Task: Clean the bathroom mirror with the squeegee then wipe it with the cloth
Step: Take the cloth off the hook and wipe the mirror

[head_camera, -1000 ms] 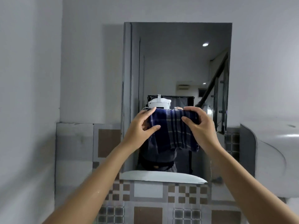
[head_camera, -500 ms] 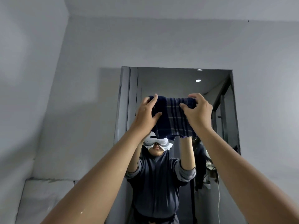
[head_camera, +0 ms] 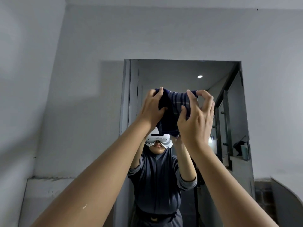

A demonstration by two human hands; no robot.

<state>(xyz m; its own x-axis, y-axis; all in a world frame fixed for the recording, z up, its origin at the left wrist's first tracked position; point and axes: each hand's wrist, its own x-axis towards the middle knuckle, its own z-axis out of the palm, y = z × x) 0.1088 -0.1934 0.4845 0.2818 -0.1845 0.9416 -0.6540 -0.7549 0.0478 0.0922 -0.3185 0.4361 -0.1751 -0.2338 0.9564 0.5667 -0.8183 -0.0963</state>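
Fingers (head_camera: 159,94) of both hands are closed on a dark striped cloth (head_camera: 174,110), held up near the top of the mirror (head_camera: 183,69). Since a second ago the cloth has been raised from mid-mirror and bunched tighter; wiping is judged about to begin from the top. No squeegee is seen.

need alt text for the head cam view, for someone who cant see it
Two bare hands, left hand and right hand, hold a dark blue striped cloth up in front of the upper part of a wall mirror. The mirror reflects the person with arms raised. Grey walls surround it.
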